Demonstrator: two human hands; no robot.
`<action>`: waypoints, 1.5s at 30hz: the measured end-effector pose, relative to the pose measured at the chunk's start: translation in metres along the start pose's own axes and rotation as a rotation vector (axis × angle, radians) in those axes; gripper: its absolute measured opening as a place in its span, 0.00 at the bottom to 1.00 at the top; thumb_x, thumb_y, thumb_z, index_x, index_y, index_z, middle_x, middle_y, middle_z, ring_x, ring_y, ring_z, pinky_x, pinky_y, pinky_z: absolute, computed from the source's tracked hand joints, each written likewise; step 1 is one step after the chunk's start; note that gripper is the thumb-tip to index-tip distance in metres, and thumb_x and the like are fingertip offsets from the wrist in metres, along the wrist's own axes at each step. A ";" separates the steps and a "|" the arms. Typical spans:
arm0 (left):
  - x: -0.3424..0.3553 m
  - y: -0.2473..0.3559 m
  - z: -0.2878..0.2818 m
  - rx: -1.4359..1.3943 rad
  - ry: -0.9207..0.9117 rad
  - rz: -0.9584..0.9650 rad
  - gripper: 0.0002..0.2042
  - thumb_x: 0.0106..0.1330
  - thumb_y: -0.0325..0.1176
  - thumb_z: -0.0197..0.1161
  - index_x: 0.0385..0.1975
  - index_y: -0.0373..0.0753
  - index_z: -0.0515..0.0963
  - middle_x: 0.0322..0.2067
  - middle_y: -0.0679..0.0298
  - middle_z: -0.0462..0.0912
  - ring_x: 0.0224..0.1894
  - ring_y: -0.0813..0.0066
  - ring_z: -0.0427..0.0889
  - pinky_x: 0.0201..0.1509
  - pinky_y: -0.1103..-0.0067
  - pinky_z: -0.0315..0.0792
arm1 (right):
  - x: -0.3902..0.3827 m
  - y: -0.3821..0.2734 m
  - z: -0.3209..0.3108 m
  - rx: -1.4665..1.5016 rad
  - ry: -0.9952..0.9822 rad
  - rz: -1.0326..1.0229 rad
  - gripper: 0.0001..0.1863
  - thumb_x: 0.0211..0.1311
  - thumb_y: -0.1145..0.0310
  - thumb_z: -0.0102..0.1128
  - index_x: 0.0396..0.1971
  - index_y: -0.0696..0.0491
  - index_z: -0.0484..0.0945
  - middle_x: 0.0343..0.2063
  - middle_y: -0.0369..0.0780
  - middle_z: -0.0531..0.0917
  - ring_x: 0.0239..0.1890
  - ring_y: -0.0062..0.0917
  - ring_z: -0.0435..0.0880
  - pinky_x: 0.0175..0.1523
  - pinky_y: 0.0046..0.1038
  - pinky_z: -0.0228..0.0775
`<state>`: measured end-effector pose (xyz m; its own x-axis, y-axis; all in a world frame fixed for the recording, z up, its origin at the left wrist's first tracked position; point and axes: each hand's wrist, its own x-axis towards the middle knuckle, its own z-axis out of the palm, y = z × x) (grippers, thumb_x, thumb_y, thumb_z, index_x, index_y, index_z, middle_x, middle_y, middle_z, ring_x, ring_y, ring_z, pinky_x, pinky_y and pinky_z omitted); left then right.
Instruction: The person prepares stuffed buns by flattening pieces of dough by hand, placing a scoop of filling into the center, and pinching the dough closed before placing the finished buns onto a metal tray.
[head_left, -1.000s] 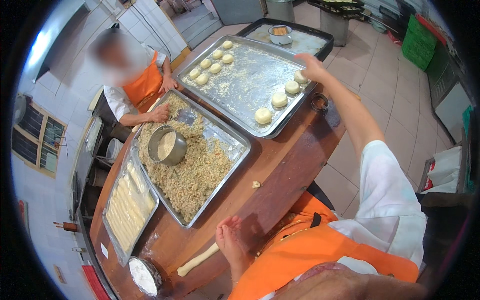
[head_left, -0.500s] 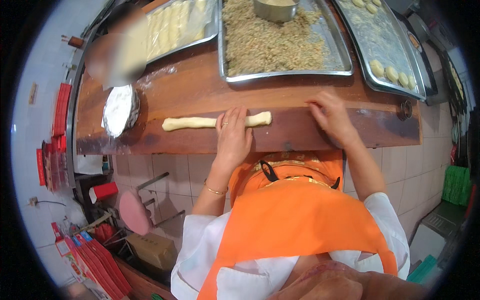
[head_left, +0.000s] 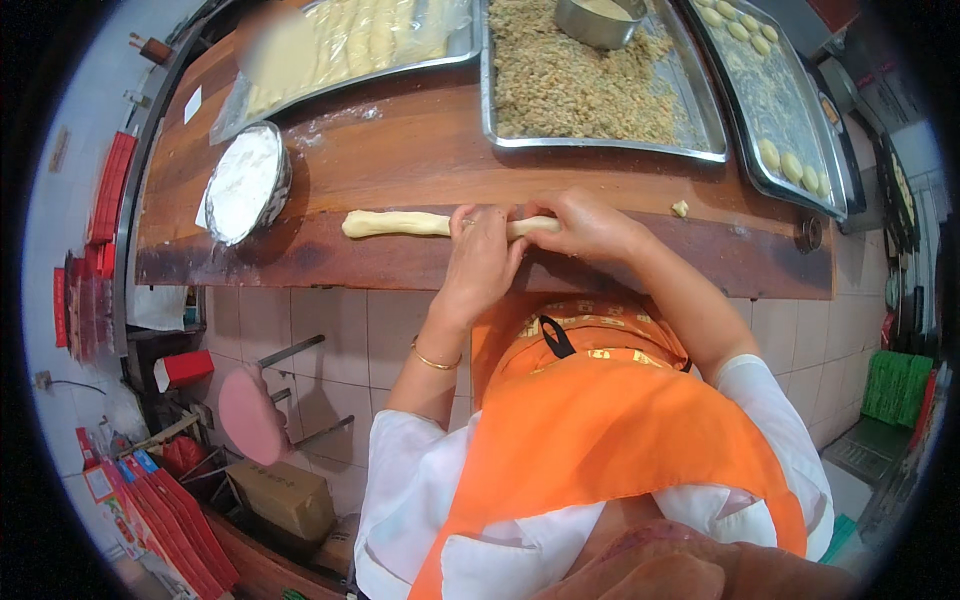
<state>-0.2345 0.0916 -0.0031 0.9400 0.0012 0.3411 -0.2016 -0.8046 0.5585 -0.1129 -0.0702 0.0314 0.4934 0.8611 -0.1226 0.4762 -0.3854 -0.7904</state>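
Note:
A pale rope of dough (head_left: 398, 223) lies lengthwise near the front edge of the wooden table (head_left: 400, 180). Around its middle my left hand (head_left: 484, 240) is closed, fingers curled over the top. At the dough's right end, my right hand (head_left: 590, 225) pinches it, thumb and fingertips close to the left hand. The dough between and under my fingers is partly hidden. To the right of my right hand sits a small torn lump of dough (head_left: 680, 208).
A bowl of white flour (head_left: 245, 185) stands at the left. Behind are a tray of dough strips under plastic (head_left: 350, 45), a tray of crumbly filling (head_left: 580, 100) with a metal cup (head_left: 600, 22), and a tray of small dough pieces (head_left: 775, 90). A small metal ring (head_left: 809, 234) lies at the right.
My right hand has come left from over the table and now grips the dough's right end. A small dough lump now lies at the right. The view has shifted slightly.

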 end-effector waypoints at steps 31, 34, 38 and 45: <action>0.033 0.052 0.034 -0.330 -0.009 0.031 0.18 0.68 0.22 0.56 0.58 0.30 0.73 0.56 0.49 0.78 0.58 0.53 0.77 0.62 0.68 0.71 | -0.049 0.049 0.011 0.399 0.295 -0.011 0.17 0.66 0.60 0.61 0.43 0.59 0.76 0.31 0.41 0.82 0.33 0.30 0.82 0.41 0.32 0.74; 0.036 0.059 0.028 -0.390 -0.056 -0.083 0.13 0.68 0.24 0.59 0.51 0.30 0.78 0.50 0.53 0.82 0.50 0.62 0.83 0.53 0.74 0.77 | -0.060 0.045 0.007 0.512 0.332 0.197 0.16 0.65 0.61 0.63 0.43 0.58 0.78 0.31 0.44 0.84 0.36 0.34 0.85 0.45 0.34 0.76; 0.030 0.046 0.028 -0.711 -0.118 -0.370 0.08 0.69 0.27 0.62 0.44 0.32 0.82 0.40 0.62 0.85 0.39 0.79 0.83 0.43 0.81 0.77 | -0.082 0.011 -0.017 0.231 0.266 0.175 0.14 0.62 0.65 0.65 0.45 0.54 0.81 0.34 0.45 0.84 0.41 0.37 0.84 0.49 0.35 0.75; -0.001 0.031 0.041 -0.102 0.048 -0.132 0.06 0.61 0.26 0.67 0.36 0.35 0.81 0.29 0.54 0.79 0.30 0.59 0.79 0.35 0.70 0.73 | -0.126 0.087 -0.038 -0.671 0.687 0.243 0.12 0.57 0.74 0.63 0.43 0.55 0.81 0.41 0.45 0.79 0.47 0.41 0.78 0.53 0.41 0.72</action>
<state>-0.2303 0.0422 -0.0169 0.9464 0.1335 0.2940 -0.1062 -0.7312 0.6739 -0.1060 -0.2244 0.0005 0.8462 0.4362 0.3061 0.5151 -0.8168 -0.2599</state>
